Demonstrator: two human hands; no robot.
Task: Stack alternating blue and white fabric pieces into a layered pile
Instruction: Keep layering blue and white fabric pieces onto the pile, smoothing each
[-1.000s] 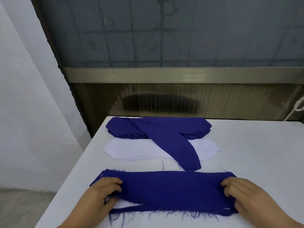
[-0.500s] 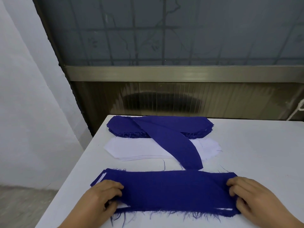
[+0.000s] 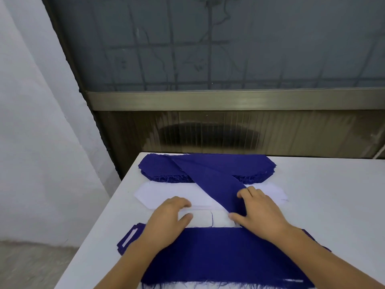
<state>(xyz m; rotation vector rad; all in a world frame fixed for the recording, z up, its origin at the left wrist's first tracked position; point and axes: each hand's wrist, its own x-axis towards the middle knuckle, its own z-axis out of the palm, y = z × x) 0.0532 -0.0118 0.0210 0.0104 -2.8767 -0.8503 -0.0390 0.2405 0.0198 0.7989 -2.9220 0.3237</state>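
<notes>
The layered pile (image 3: 218, 253) lies at the table's near edge with a blue piece on top and white edges showing at its left end. Behind it is a stack of white pieces (image 3: 162, 193), and behind that a stack of blue pieces (image 3: 158, 167). One loose blue piece (image 3: 212, 180) drapes diagonally from the blue stack across the white one. My right hand (image 3: 260, 211) grips the lower end of this loose blue piece. My left hand (image 3: 173, 213) has its curled fingers on the near edge of the white stack, thumb just below, pinching the top white piece.
The white table (image 3: 333, 205) ends at a wall with a metal sill and window (image 3: 229, 101) right behind the blue stack. The table's left edge (image 3: 116, 205) drops to the floor. Bare tabletop extends to the right of the stacks.
Both hands have left the ends of the layered pile and reached forward: the right onto the loose blue piece, the left onto the white stack. The camera has tilted slightly.
</notes>
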